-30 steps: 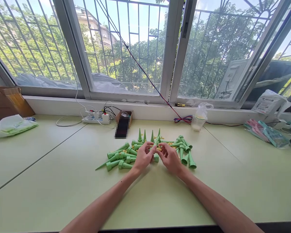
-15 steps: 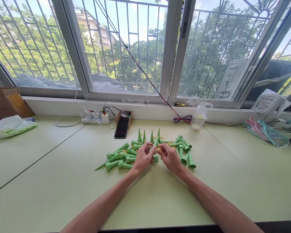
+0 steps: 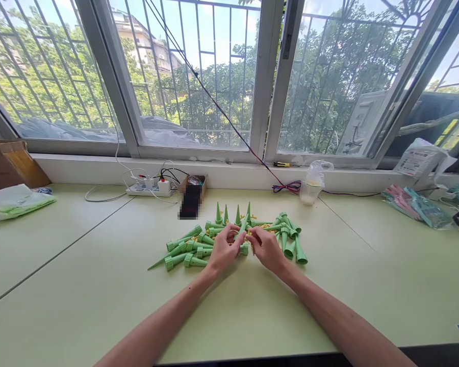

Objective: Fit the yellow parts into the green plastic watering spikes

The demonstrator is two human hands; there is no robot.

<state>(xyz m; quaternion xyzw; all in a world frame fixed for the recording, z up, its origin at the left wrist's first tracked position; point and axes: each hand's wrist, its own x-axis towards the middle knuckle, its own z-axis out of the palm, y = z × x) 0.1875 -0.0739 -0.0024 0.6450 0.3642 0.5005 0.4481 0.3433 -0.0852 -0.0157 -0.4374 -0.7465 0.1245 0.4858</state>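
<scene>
My left hand is closed around a green plastic spike, which leans with its point up and away from me. Close by on the right, my right hand pinches a small yellow plastic piece beside the spike; the fingers partly cover it. Many more green spikes with ribbed caps lie to the left of my hands, and several stand point up behind them. To the right, a cluster of green cone-shaped pieces lies with open ends toward me. Small yellow pieces are scattered among them.
Toward the window stand a power strip with cables, a small open box and a plastic cup in a bag. Packaged items lie at the right, a white-green packet at the left. The pale table ends near me.
The spike in my left hand shows more fully and leans further over. The yellow piece at my right fingertips now points more downward. The whole view has shifted slightly.
</scene>
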